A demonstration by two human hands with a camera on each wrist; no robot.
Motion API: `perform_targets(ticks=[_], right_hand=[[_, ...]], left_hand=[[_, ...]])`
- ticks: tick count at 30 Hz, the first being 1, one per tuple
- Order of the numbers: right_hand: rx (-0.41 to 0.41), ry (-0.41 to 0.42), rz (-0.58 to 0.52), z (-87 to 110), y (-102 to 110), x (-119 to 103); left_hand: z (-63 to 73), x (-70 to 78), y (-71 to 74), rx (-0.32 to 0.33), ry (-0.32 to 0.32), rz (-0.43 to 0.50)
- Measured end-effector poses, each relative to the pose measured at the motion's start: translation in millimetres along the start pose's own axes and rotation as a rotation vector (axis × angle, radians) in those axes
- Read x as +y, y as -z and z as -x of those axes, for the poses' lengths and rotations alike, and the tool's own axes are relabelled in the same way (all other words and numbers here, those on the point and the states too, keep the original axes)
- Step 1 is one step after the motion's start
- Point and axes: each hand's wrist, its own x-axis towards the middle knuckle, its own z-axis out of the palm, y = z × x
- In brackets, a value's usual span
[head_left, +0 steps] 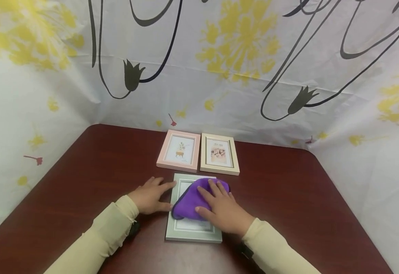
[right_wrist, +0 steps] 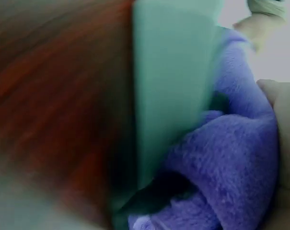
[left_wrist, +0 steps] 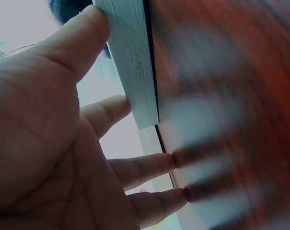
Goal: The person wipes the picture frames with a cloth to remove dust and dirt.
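A pale green picture frame point(head_left: 193, 236) lies flat on the dark red table. Across its upper middle is spread a purple cloth point(head_left: 189, 203) with a dark edge. My right hand point(head_left: 224, 209) rests on the cloth with its fingers extended, pressing it against the picture frame. In the right wrist view the cloth point(right_wrist: 226, 158) bunches over the frame's side point(right_wrist: 176, 86). My left hand point(head_left: 150, 196) is at the frame's left side, thumb and index fingertip touching its edge. The left wrist view shows the other fingertips point(left_wrist: 164, 163) down at the tabletop.
A pink picture frame point(head_left: 161, 161) and a cream picture frame point(head_left: 236, 161) lie side by side behind the green one. The wooden table point(head_left: 281, 198) is bounded at the back and sides by a white sheet point(head_left: 185, 95) with yellow flowers and dark stems.
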Motion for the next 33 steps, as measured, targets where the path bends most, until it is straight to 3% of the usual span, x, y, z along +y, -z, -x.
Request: perform_targets(ticks=[5,11,19,26,29,33], right_hand=[[-0.07,0.079,0.155,-8.2,-5,6],[-0.051,0.317,0.217,-7.2,-6,18],[-0.037,0.438,0.086,14.3,-5,18],[-0.046,0.614,0.007,33.1,-4,17],[-0.051,0.58,0.031,34.2,-6,13],[-0.096,0.428,0.08,27.1,-8,11]], left_hand=[[1.1,0.5,3.2,-0.001,-0.014,-0.003],[2.1,0.1,3.0,-0.001,0.0,-0.002],[1.9,-1.1,2.1,-0.008,0.002,0.004],[0.3,-2.3,3.2,-0.004,-0.004,0.0],[-0.2,-3.0,4.3,-0.015,0.002,-0.001],[0.0,-3.7,3.7,-0.03,0.003,0.006]])
